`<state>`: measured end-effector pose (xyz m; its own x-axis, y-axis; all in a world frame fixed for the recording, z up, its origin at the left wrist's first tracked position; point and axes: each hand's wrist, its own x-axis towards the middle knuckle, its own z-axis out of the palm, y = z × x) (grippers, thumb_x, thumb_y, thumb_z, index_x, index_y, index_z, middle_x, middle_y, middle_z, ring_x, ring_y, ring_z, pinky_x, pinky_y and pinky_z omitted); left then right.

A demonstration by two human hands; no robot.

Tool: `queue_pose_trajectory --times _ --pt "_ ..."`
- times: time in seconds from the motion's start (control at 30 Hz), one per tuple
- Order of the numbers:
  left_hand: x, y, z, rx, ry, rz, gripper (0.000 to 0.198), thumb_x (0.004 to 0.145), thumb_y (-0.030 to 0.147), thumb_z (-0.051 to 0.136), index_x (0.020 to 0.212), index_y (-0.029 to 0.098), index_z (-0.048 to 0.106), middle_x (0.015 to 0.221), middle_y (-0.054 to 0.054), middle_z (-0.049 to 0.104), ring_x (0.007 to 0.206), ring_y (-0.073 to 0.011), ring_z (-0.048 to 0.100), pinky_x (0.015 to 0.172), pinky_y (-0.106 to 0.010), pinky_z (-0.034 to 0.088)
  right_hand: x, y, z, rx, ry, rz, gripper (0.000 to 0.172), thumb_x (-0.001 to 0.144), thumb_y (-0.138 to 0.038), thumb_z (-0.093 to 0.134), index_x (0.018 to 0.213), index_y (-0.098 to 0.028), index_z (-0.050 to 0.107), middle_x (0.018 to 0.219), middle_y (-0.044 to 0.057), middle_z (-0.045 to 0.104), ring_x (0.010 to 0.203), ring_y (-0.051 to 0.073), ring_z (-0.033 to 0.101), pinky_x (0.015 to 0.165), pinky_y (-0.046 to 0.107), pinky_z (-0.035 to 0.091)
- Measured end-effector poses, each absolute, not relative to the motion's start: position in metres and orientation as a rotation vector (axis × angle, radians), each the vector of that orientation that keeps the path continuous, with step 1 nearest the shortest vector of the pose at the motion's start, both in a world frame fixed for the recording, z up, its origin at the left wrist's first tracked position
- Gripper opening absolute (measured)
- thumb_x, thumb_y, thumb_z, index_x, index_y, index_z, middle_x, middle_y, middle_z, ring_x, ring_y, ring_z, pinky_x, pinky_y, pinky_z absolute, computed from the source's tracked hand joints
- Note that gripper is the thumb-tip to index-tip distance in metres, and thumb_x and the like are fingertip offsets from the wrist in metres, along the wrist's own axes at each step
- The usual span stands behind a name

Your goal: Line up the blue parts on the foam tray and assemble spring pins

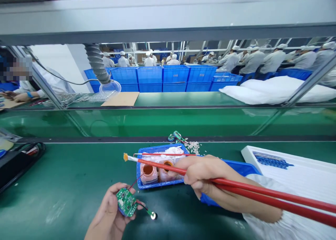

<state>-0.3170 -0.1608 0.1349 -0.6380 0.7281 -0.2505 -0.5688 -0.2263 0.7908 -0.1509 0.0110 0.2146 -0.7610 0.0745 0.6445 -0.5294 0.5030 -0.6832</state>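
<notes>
Here, circuit board (126,202) pinched in left fingers (121,212), brush (210,178) in right fingers (193,175)

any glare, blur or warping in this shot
Head view: even light, faint shadows under the left hand and right hand; the glossy green belt mirrors the frame; wide-lens warping bows the top beam; the circuit board and brush are sharp, far workers soft.
</notes>
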Motion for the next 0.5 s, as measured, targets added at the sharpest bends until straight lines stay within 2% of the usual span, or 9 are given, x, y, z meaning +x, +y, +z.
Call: queue_pose_trajectory --times 0.07,0.13,0.2,0.27,0.3,0.37,0.43,0.5 --pt "-0.314 -0.157 0.134 0.241 1.119 1.943 0.032 0.064 0.040 0.081 0.083 0.020 0.065 0.073 -0.003 0.071 0.058 -0.0197 0.069 0.043 -0.019 0.052 -0.150 0.011 0.213 0.339 -2.114 1.249 0.019 0.106 -0.030 0.038 0.091 -0.023 0.048 0.074 -0.003 0.054 0.095 0.010 0.058 0.092 0.020 0.043" --pt "-0.311 -0.153 0.133 0.260 1.110 1.924 0.033 0.065 0.040 0.080 0.086 0.019 0.065 0.075 -0.004 0.071 0.058 -0.0190 0.069 0.043 -0.019 0.051 -0.148 0.012 0.209 0.267 -2.139 1.222 0.024 0.105 -0.033 0.040 0.086 -0.023 0.049 0.068 -0.003 0.053 0.089 0.013 0.059 0.087 0.023 0.047" --pt "-0.307 -0.151 0.133 0.282 1.106 1.906 0.033 0.065 0.040 0.080 0.087 0.020 0.066 0.078 -0.004 0.071 0.061 -0.0197 0.070 0.046 -0.019 0.052 -0.145 0.013 0.204 0.186 -2.162 1.206 0.028 0.105 -0.036 0.041 0.081 -0.023 0.050 0.062 -0.003 0.051 0.078 0.015 0.060 0.082 0.027 0.049" --pt "-0.304 -0.149 0.134 0.283 1.105 1.894 0.031 0.065 0.038 0.081 0.087 0.021 0.066 0.081 -0.003 0.072 0.067 -0.0209 0.071 0.051 -0.021 0.056 -0.141 0.013 0.202 0.145 -2.130 1.200 0.023 0.105 -0.035 0.041 0.088 -0.026 0.052 0.061 -0.004 0.054 0.062 0.013 0.059 0.080 0.031 0.050" --pt "-0.303 -0.148 0.135 0.274 1.105 1.894 0.031 0.064 0.037 0.081 0.086 0.022 0.067 0.083 -0.002 0.072 0.071 -0.0216 0.071 0.055 -0.022 0.058 -0.138 0.011 0.203 0.134 -2.078 1.200 0.017 0.105 -0.034 0.041 0.095 -0.028 0.053 0.067 -0.004 0.058 0.055 0.012 0.057 0.077 0.030 0.051" --pt "-0.300 -0.146 0.137 0.242 1.091 1.899 0.029 0.065 0.036 0.081 0.086 0.022 0.067 0.084 -0.002 0.072 0.075 -0.0223 0.071 0.061 -0.027 0.060 -0.132 0.005 0.207 0.127 -1.940 1.227 0.011 0.105 -0.031 0.042 0.107 -0.032 0.053 0.089 -0.001 0.064 0.049 0.009 0.055 0.061 0.025 0.052" --pt "-0.298 -0.144 0.139 0.220 1.062 1.898 0.027 0.067 0.036 0.080 0.085 0.021 0.067 0.084 -0.003 0.072 0.078 -0.0230 0.070 0.067 -0.032 0.061 -0.126 -0.003 0.211 0.152 -1.840 1.294 0.016 0.104 -0.027 0.041 0.109 -0.034 0.054 0.107 0.001 0.062 0.053 0.010 0.057 0.046 0.019 0.049" --pt "-0.297 -0.143 0.140 0.210 1.036 1.891 0.025 0.069 0.036 0.079 0.085 0.020 0.067 0.086 -0.005 0.072 0.083 -0.0243 0.069 0.072 -0.034 0.060 -0.120 -0.011 0.210 0.200 -1.826 1.377 0.021 0.104 -0.026 0.036 0.110 -0.035 0.053 0.112 0.001 0.059 0.059 0.013 0.059 0.045 0.020 0.050"
